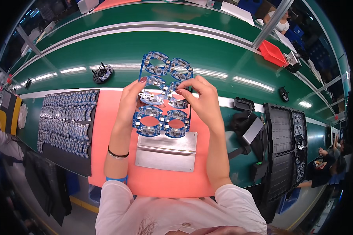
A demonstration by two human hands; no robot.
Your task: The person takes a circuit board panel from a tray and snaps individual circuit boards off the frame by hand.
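A blue panel of several ring-shaped circuit boards is held up in front of me, tilted, over the work mat. My left hand grips its left edge, with the thumb on the face and the other fingers mostly hidden behind. At the middle of the right column, my right hand pinches a board of the panel between thumb and bent fingers. Below the panel, a flat silver metal plate with a raised ridge across it lies on the pink mat.
To the left, rows of blue circuit boards lie on a black foam sheet. Black molded trays and a black box-shaped device are at the right. Beyond, round black parts and a red bin sit on the green conveyor.
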